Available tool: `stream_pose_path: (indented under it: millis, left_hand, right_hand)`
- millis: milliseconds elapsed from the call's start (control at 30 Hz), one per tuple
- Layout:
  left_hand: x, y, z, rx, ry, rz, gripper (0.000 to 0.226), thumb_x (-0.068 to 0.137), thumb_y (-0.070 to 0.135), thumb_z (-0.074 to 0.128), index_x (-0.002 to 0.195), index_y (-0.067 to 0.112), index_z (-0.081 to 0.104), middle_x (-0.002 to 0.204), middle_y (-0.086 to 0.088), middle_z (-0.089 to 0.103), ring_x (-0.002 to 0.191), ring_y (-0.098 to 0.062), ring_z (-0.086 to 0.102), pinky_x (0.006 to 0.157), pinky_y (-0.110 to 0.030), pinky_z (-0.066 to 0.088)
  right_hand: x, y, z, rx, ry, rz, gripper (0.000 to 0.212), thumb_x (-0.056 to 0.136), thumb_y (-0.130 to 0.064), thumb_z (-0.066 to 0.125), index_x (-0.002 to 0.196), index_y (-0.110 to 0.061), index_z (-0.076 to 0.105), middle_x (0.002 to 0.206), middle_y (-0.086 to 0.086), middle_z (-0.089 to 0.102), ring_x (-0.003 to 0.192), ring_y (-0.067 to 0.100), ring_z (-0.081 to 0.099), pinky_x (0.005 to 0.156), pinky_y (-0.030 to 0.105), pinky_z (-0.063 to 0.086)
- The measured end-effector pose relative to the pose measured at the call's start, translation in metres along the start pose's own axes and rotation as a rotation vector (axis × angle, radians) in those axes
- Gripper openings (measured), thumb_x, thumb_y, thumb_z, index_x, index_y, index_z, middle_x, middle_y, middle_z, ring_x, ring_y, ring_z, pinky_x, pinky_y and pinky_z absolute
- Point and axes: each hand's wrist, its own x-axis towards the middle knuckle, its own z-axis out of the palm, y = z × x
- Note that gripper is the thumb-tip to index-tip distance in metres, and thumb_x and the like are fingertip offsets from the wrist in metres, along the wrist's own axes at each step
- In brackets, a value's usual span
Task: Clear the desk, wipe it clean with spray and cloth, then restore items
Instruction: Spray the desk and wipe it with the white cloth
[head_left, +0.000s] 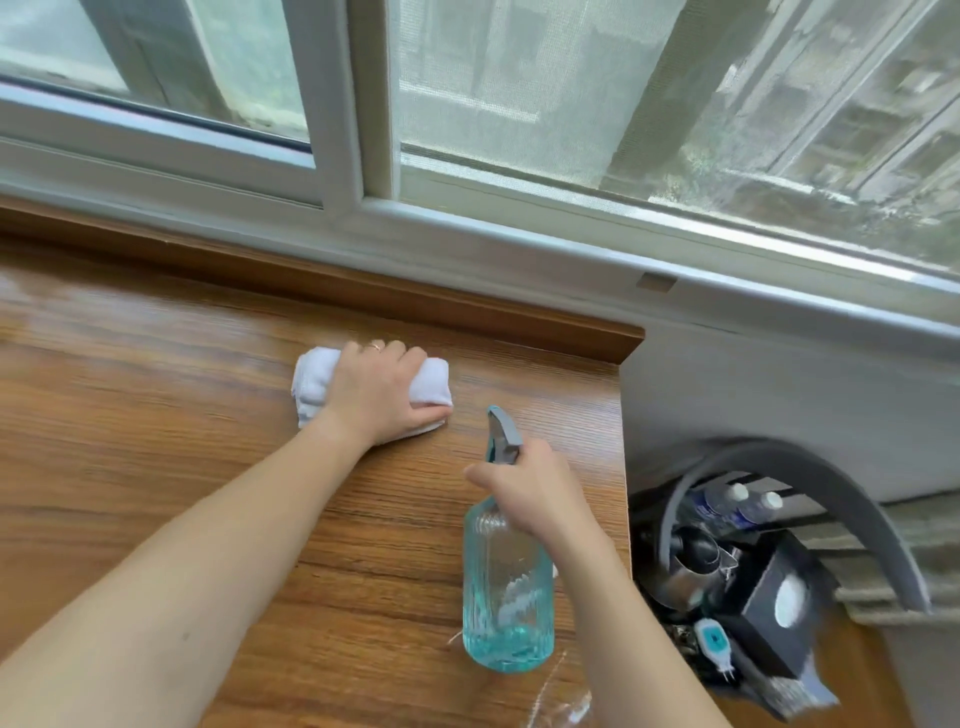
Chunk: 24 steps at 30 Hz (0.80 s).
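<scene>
- Nearest you, your right hand (524, 493) was wrapped round the neck of the spray bottle (506, 582), its fingers curled by the trigger; the nozzle pointed away from you, over the bench (156, 467).
- The bottle was tilted above the bench near its right edge. A loose grip there could have dropped it, and it looked like glass.
- Beyond that edge, lower down, stood the cleared things: water bottles (737, 506), a black tissue box (779, 597) and a metal cup (693, 558). Stray spray could have wetted them.
- Further out, your left hand (382, 392) pressed the white cloth (317, 387) onto the bench, its fingers curled over the bundle.
- Wet streaks showed near the bottle; missing them would probably have left marks.
- Farthest, the window (623, 104) ran behind the bench's raised back edge.
</scene>
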Motion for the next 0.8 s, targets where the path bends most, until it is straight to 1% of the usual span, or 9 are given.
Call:
stream_pose_path:
  millis: [100,167,200,300,367,500,600,700,800]
  left_hand:
    - [-0.034,0.01,-0.009,-0.016,0.018,-0.009,0.074,0.065,0.085,0.044,0.089,0.017,0.063,0.078,-0.004,0.06,0.071,-0.029,0.058,0.065,-0.038,0.039]
    - [-0.057,0.018,-0.014,-0.027,0.017,-0.003,0.073,0.065,0.085,0.047,0.088,0.017,0.063,0.077,-0.004,0.059,0.069,-0.028,0.057,0.064,-0.038,0.037]
    - [-0.07,0.021,-0.016,-0.037,0.025,0.006,0.072,0.065,0.084,0.05,0.087,0.017,0.063,0.076,-0.004,0.058,0.069,-0.028,0.056,0.064,-0.038,0.038]
    - [-0.103,0.03,-0.017,-0.049,0.062,0.02,0.07,0.063,0.083,0.056,0.084,0.016,0.061,0.074,-0.004,0.055,0.067,-0.028,0.054,0.063,-0.038,0.038]
    - [-0.111,0.031,-0.016,-0.05,0.075,0.012,0.071,0.062,0.084,0.056,0.084,0.016,0.06,0.074,-0.004,0.055,0.067,-0.028,0.055,0.063,-0.038,0.038]
    - [-0.1,0.023,-0.01,-0.069,0.069,0.062,0.074,0.065,0.087,0.049,0.083,0.016,0.062,0.073,-0.003,0.057,0.064,-0.027,0.056,0.061,-0.038,0.04]
    - [-0.093,0.018,-0.006,-0.077,0.082,0.108,0.075,0.066,0.087,0.048,0.083,0.016,0.062,0.073,-0.004,0.057,0.064,-0.027,0.056,0.06,-0.037,0.038]
    - [-0.076,0.013,-0.007,-0.088,0.034,0.11,0.08,0.066,0.088,0.04,0.089,0.015,0.064,0.08,-0.006,0.062,0.073,-0.029,0.06,0.065,-0.038,0.043]
    - [-0.059,0.013,-0.011,-0.057,-0.043,0.066,0.089,0.065,0.091,0.031,0.103,0.018,0.062,0.096,-0.006,0.065,0.09,-0.03,0.061,0.074,-0.041,0.041]
  right_hand:
    - [0.003,0.0,0.0,-0.006,-0.008,-0.002,0.026,0.081,-0.041,0.07,0.072,-0.025,0.052,0.073,-0.004,0.059,0.067,0.02,0.056,0.06,0.03,0.04]
    - [0.001,-0.001,0.002,-0.01,-0.009,-0.004,0.024,0.079,-0.041,0.07,0.072,-0.025,0.053,0.075,-0.002,0.062,0.074,0.026,0.061,0.065,0.033,0.046]
    - [0.0,-0.003,0.002,-0.006,-0.008,-0.006,0.024,0.078,-0.04,0.07,0.072,-0.025,0.053,0.076,-0.001,0.062,0.076,0.027,0.062,0.066,0.034,0.047]
    - [-0.002,-0.008,0.004,-0.01,-0.01,-0.001,0.023,0.077,-0.037,0.07,0.072,-0.023,0.052,0.076,0.0,0.059,0.077,0.027,0.059,0.062,0.031,0.041]
    - [-0.004,-0.011,0.007,-0.013,-0.011,0.007,0.025,0.078,-0.036,0.07,0.071,-0.022,0.05,0.075,0.0,0.057,0.076,0.027,0.057,0.058,0.031,0.037]
    - [-0.013,-0.013,0.019,-0.004,-0.005,0.033,0.022,0.074,-0.033,0.067,0.067,-0.022,0.05,0.073,0.001,0.058,0.07,0.027,0.057,0.058,0.03,0.041]
    - [-0.025,-0.013,0.027,0.004,0.023,0.039,0.021,0.076,-0.028,0.067,0.066,-0.022,0.049,0.07,-0.002,0.056,0.069,0.026,0.055,0.054,0.03,0.034]
    - [-0.046,-0.012,0.036,0.02,0.043,0.049,0.024,0.082,-0.032,0.068,0.069,-0.022,0.052,0.072,-0.003,0.059,0.076,0.027,0.058,0.054,0.03,0.034]
    - [-0.074,-0.006,0.048,0.0,0.081,0.066,0.025,0.084,-0.035,0.069,0.07,-0.023,0.051,0.074,-0.004,0.059,0.08,0.027,0.06,0.055,0.03,0.034]
